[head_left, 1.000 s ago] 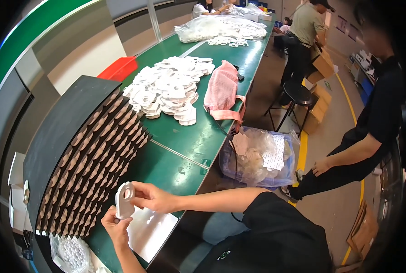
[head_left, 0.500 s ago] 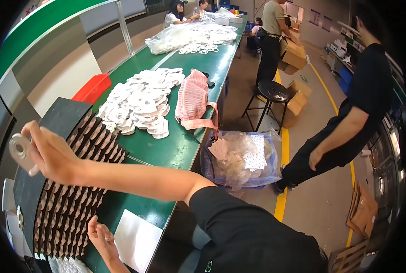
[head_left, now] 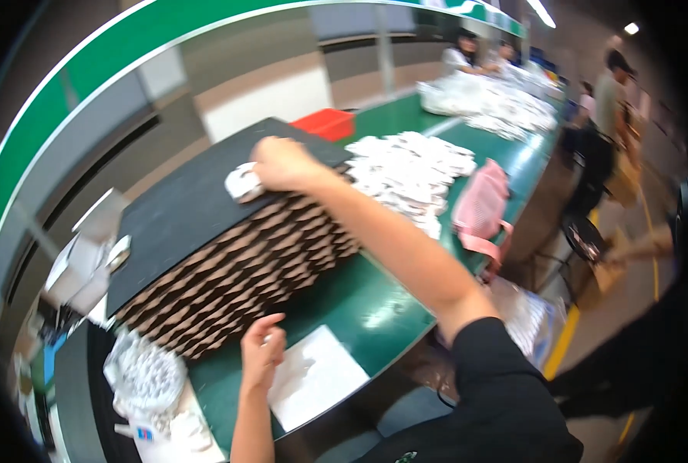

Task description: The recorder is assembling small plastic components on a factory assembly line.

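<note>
My right hand [head_left: 286, 163] is closed on a flat white plastic part [head_left: 243, 184], blurred now; it is held at the top of a tall black stack of layered trays [head_left: 197, 208] with wavy side edges. Whether the part touches the top surface, I cannot tell. Lower down, my left hand [head_left: 262, 351] holds nothing, its fingers loosely bent and apart, near the stack's front side and a white sheet [head_left: 317, 378] on the green table [head_left: 359, 301]. Beyond the stack lies a heap of similar white parts [head_left: 409, 174].
A pink mesh bag [head_left: 483, 202] rests near the table edge, a red bin [head_left: 325, 123] behind the stack. Clear bags of white pieces [head_left: 490, 100] lie farther along. A bag of small white pieces [head_left: 145, 370] and a white box [head_left: 82, 266] are at left. People stand at right.
My view has swung left, so the stack and table appear farther right. My right hand, still gripping the white part, has come from beside the stack to over its top.
</note>
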A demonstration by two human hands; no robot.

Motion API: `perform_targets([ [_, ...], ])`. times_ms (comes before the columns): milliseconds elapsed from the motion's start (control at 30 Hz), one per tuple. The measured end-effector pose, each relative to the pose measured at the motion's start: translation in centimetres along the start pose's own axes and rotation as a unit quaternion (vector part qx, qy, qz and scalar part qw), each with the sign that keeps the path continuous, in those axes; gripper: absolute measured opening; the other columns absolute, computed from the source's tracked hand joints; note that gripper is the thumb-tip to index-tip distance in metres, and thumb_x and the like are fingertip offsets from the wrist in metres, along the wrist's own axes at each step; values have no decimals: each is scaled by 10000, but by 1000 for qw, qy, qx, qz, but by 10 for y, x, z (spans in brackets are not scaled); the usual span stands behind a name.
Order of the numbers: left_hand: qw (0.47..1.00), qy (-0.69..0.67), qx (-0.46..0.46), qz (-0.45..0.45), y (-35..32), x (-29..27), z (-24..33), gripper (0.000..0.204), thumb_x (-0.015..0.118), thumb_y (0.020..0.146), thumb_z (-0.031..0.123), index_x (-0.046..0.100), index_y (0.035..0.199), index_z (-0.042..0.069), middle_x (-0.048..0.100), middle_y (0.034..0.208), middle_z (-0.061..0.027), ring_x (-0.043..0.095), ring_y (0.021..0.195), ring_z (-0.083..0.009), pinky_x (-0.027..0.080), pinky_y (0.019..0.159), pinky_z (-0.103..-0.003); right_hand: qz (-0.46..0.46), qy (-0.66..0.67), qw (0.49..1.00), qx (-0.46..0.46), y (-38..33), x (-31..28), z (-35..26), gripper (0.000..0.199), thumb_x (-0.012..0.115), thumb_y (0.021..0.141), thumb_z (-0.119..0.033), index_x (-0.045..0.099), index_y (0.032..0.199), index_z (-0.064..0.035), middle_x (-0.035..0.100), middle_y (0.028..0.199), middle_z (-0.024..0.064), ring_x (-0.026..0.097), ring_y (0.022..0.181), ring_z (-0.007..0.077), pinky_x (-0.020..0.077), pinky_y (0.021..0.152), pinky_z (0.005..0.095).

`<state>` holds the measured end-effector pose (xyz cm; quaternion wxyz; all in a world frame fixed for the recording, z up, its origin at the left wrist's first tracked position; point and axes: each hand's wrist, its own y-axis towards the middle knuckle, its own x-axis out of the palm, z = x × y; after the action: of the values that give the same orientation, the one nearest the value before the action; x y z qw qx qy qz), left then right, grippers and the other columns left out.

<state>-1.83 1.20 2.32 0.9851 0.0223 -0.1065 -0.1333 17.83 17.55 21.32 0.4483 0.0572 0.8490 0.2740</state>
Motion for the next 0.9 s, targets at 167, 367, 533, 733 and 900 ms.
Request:
perform_targets([
  [167, 997, -51, -58, 2, -4, 2, 7, 289, 604, 806, 121, 519, 1072, 49, 386, 625, 51, 327, 485, -33, 233, 400, -164, -22, 50, 998, -7, -16, -16, -16, 310, 570, 793, -279, 638, 939, -14, 646, 873, 157, 614, 851, 288, 458, 783, 358],
  [367, 991, -114, -66, 3, -9, -4, 11, 276, 598, 831, 159, 533, 1083, 66, 362, 610, 53, 318, 517, -31, 226, 434, -161, -98, 116, 983, -98, -33, -11, -50, 297, 586, 791, -204, 613, 973, 29, 640, 882, 174, 613, 832, 285, 461, 762, 324],
  [533, 987, -139, -74, 1, -7, -5, 12, 298, 602, 828, 178, 526, 1090, 58, 371, 630, 54, 322, 524, -26, 231, 429, -156, -124, 102, 971, -177, -18, 25, -87, 275, 580, 797, -179, 616, 984, 20, 611, 927, 220, 584, 886, 341, 441, 805, 371],
  [733, 985, -155, -76, 8, -7, -5, 11, 323, 608, 821, 173, 510, 1101, 43, 382, 646, 50, 326, 522, -27, 233, 422, -154, -160, 65, 959, -223, 11, 73, -138, 253, 529, 836, -186, 614, 1004, -18, 611, 925, 199, 558, 906, 357, 432, 817, 386],
  [900, 984, -155, -89, -10, -6, -4, 8, 312, 601, 823, 158, 510, 1098, 44, 389, 659, 49, 335, 526, -29, 231, 420, -154, -168, 32, 960, -221, 31, 102, -153, 264, 499, 847, -194, 609, 1037, -47, 589, 1035, 169, 461, 1016, 370, 375, 889, 415],
])
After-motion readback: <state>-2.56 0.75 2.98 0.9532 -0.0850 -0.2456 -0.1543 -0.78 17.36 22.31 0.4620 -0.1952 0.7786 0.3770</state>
